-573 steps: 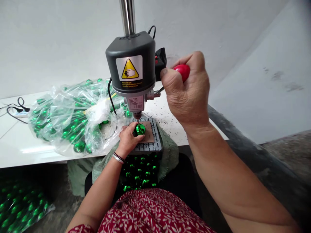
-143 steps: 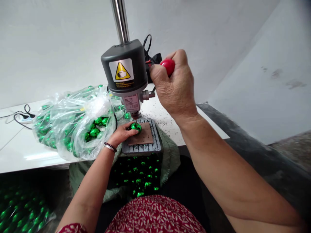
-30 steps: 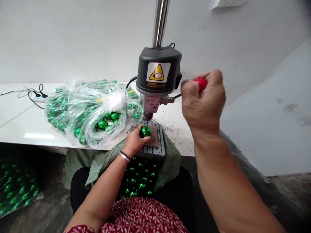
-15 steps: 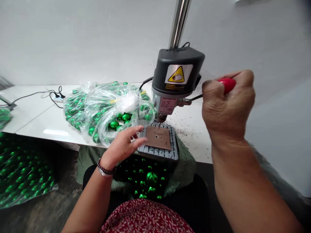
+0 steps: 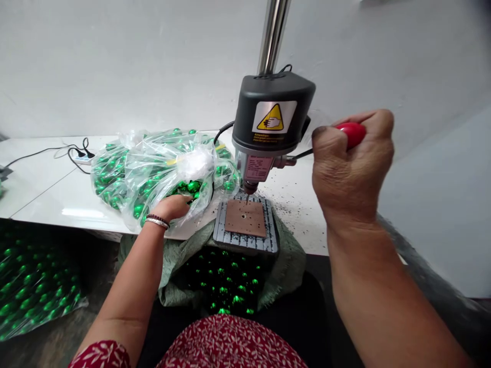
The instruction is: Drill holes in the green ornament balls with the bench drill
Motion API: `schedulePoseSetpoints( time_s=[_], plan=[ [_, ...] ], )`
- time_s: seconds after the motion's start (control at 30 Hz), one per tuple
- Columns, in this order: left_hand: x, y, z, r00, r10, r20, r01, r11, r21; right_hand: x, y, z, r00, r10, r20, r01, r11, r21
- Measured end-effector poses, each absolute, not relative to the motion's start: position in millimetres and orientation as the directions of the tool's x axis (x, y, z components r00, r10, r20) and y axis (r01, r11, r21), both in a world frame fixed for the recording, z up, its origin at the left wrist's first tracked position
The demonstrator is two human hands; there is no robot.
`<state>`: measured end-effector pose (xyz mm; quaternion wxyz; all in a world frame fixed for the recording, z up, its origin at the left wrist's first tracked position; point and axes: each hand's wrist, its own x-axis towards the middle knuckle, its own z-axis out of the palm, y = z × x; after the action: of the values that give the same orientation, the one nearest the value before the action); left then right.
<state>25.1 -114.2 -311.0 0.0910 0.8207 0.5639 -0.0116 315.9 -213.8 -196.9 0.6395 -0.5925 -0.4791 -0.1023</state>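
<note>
My right hand [image 5: 355,163] is closed around the red knob [image 5: 352,134] on the feed lever of a small drill press [image 5: 272,112]. My left hand [image 5: 174,207] reaches into the torn opening of a clear plastic bag [image 5: 153,153] full of shiny green ball ornaments [image 5: 195,187]; its fingers are mostly hidden in there. Under the drill bit [image 5: 247,199] lies a square brown board [image 5: 244,217] with a small hole, on the grooved metal base [image 5: 218,232]. The bit hangs above the board.
Below the base, several green balls [image 5: 226,278] lie in a green woven sack [image 5: 286,271]. Another bag of green balls [image 5: 38,286] stands on the floor at left. Dark shavings are scattered over the white table [image 5: 307,230]. A power strip [image 5: 82,158] with plugs sits at the back left.
My left hand has moved left from beside the brown board into the bag opening. A green ball has dropped away below the base. My right hand stays on the red knob.
</note>
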Motion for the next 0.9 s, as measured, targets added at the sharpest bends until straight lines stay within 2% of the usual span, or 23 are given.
schedulePoseSetpoints(
  time_s=[0.13, 0.23, 0.3, 0.37, 0.43, 0.47, 0.5, 0.57, 0.67, 0.8, 0.9],
  plan=[
    [26.8, -121.7, -316.3, 0.326, 0.924, -0.201, 0.942, -0.300, 0.149, 315.6, -214.4, -196.1, 0.536, 0.459, 0.709, 0.674, 0.273, -0.686],
    [31.2, -133.3, -312.6, 0.238, 0.970, -0.056, 0.945, -0.217, 0.245, 314.3, -216.2, -193.3, 0.535, 0.490, 0.688, 0.668, 0.253, -0.700],
    [35.4, -145.9, -303.5, 0.157, 0.981, 0.113, 0.883, -0.191, 0.428, 313.3, -217.2, -191.5, 0.541, 0.501, 0.676, 0.659, 0.247, -0.710],
    [40.9, -161.6, -292.0, 0.120, 0.975, 0.189, 0.707, -0.217, 0.673, 312.7, -217.4, -190.8, 0.547, 0.503, 0.669, 0.650, 0.248, -0.718],
    [48.3, -178.5, -283.2, 0.179, 0.976, 0.127, 0.386, -0.188, 0.903, 312.9, -216.9, -191.8, 0.546, 0.502, 0.670, 0.650, 0.250, -0.717],
    [52.9, -186.5, -281.2, 0.229, 0.971, 0.074, 0.208, -0.123, 0.970, 313.3, -216.3, -192.9, 0.542, 0.498, 0.677, 0.655, 0.255, -0.712],
    [58.2, -194.0, -281.2, 0.286, 0.958, 0.020, 0.049, -0.036, 0.998, 313.9, -215.7, -194.1, 0.533, 0.491, 0.689, 0.662, 0.265, -0.701],
    [70.4, -206.3, -286.6, 0.384, 0.921, -0.061, -0.174, 0.137, 0.975, 315.3, -214.3, -196.8, 0.509, 0.465, 0.724, 0.676, 0.305, -0.671],
    [89.9, -216.8, -302.4, 0.433, 0.891, -0.136, -0.293, 0.282, 0.913, 316.9, -213.2, -199.0, 0.484, 0.437, 0.758, 0.680, 0.357, -0.641],
    [108.0, -216.7, -324.3, 0.405, 0.885, -0.230, -0.213, 0.336, 0.917, 316.8, -213.8, -197.5, 0.516, 0.472, 0.715, 0.654, 0.323, -0.685],
    [111.5, -210.1, -336.4, 0.352, 0.911, -0.216, 0.021, 0.223, 0.975, 316.5, -214.3, -197.0, 0.506, 0.463, 0.728, 0.654, 0.344, -0.674]
  ],
)
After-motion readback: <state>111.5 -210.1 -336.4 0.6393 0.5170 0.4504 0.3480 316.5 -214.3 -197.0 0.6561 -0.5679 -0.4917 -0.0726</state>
